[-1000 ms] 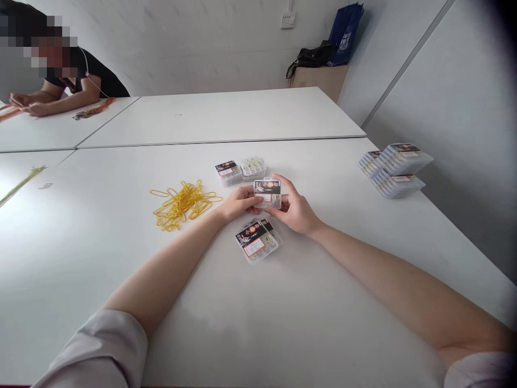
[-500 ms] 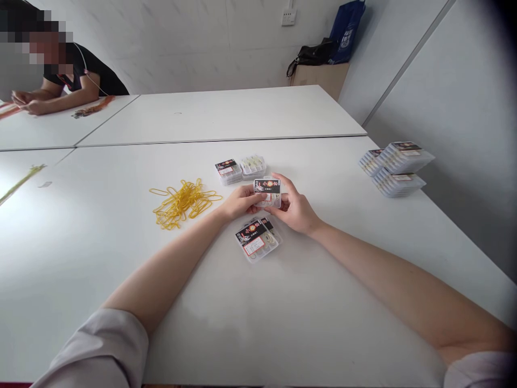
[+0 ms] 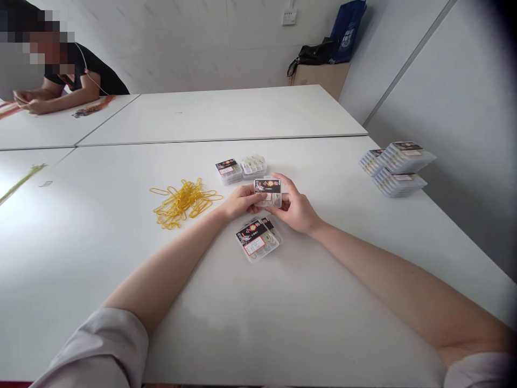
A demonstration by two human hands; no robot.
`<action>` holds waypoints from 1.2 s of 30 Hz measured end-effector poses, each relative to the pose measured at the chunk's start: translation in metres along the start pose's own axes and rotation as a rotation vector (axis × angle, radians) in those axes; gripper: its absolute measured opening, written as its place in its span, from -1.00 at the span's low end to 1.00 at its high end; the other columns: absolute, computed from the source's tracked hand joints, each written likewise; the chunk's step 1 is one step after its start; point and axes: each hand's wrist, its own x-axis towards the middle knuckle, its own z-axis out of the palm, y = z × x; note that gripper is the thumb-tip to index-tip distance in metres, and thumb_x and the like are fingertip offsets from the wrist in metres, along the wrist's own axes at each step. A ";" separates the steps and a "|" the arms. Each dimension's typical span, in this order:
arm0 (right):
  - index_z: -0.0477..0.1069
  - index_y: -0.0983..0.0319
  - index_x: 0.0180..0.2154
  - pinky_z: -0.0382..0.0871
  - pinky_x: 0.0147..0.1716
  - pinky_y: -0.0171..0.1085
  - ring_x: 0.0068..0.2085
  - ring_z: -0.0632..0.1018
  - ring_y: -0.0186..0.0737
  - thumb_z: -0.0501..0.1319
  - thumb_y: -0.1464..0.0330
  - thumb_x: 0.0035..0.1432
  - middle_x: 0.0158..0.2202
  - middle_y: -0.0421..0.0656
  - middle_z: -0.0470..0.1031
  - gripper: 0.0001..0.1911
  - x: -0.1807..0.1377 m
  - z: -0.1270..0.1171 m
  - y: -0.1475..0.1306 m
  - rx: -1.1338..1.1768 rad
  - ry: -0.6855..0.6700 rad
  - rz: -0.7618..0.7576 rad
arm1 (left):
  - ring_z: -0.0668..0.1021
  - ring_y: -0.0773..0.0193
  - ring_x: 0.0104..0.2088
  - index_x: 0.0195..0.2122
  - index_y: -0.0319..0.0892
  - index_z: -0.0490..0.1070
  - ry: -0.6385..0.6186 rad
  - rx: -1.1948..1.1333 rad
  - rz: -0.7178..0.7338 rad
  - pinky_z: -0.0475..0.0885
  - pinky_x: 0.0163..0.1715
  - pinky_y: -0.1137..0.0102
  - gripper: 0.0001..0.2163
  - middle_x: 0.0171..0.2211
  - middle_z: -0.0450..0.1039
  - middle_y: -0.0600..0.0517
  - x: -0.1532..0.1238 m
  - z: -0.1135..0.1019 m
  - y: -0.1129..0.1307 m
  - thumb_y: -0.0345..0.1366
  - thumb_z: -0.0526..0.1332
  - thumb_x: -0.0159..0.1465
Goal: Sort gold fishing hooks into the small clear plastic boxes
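Observation:
Both my hands hold one small clear plastic box with a black and red label [image 3: 268, 192] just above the white table [image 3: 121, 258]. My left hand [image 3: 240, 201] pinches its left side and my right hand [image 3: 294, 207] wraps its right side. Right below the hands lie two more labelled boxes [image 3: 258, 239], overlapping. Beyond the held box sit a labelled box [image 3: 228, 171] and a clear one showing pale contents [image 3: 253, 166]. A loose heap of yellow rubber bands [image 3: 182, 201] lies to the left.
Stacks of the same boxes [image 3: 398, 167] stand at the table's right edge. Another person [image 3: 72, 75] sits at the far left table, handling something. A cabinet with a black bag and a blue bag [image 3: 323, 54] stands at the back wall.
The held box has sunk a little toward the table and tilted slightly. Both hands stay on it. The other boxes and the rubber bands have not moved.

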 end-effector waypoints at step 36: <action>0.03 0.17 0.38 0.51 -0.36 -0.17 -0.49 0.53 -0.20 0.36 0.19 0.13 -0.39 -0.19 0.63 -0.12 -0.001 0.000 0.000 0.002 -0.003 -0.002 | 0.47 0.39 -0.48 -0.07 -0.25 0.39 -0.070 -0.016 0.075 0.40 -0.42 0.45 -0.58 -0.40 0.48 0.06 -0.002 -0.005 -0.005 -0.17 0.40 0.10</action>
